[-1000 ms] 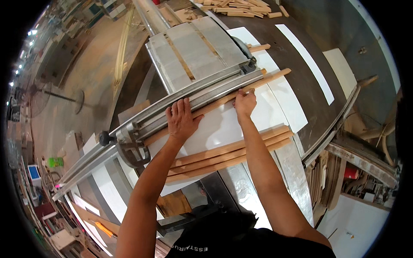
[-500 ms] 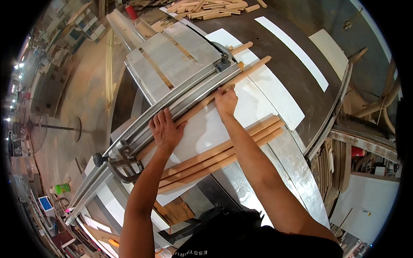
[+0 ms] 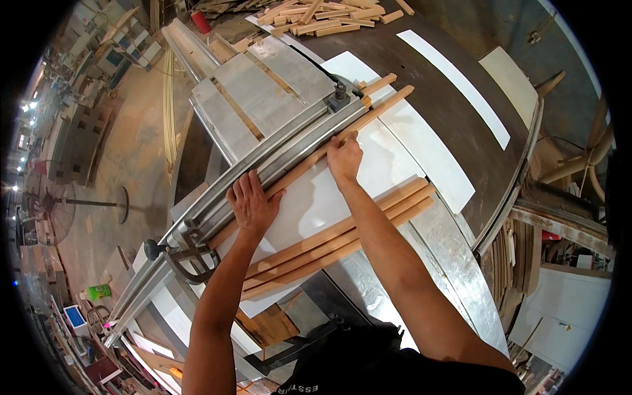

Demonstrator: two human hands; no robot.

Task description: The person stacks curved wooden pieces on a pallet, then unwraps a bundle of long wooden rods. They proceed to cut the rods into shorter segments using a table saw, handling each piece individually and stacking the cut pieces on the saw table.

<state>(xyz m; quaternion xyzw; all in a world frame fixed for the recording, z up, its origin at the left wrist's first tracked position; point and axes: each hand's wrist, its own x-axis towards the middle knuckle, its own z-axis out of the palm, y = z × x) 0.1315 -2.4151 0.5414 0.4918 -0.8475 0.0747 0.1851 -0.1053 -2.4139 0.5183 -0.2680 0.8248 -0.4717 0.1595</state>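
A long wooden strip [image 3: 306, 163] lies along a metal fence [image 3: 286, 158] that crosses the white board diagonally. My left hand [image 3: 253, 205] clasps fence and strip together, its fingers over the fence and its thumb on the strip's near side. Farther along, my right hand [image 3: 344, 160] is closed round the same strip, with the fingertips partly hidden. The strip's far end reaches past the fence, beside a shorter wooden piece [image 3: 380, 85]. Three more wooden strips [image 3: 336, 230] lie side by side on the white board [image 3: 309, 205], under my right forearm.
A slotted metal plate [image 3: 263, 92] lies beyond the fence. A black clamp-like fitting [image 3: 192, 253] stands at its near end, and a black knob [image 3: 339, 96] at its far end. A pile of short wood pieces [image 3: 329, 16] and a white strip [image 3: 454, 85] rest on the brown tabletop [image 3: 421, 99].
The brown tabletop, wood pile and shorter wooden piece appear slightly lower and farther right. My hands, the long strip and the fence keep nearly the same places in view.
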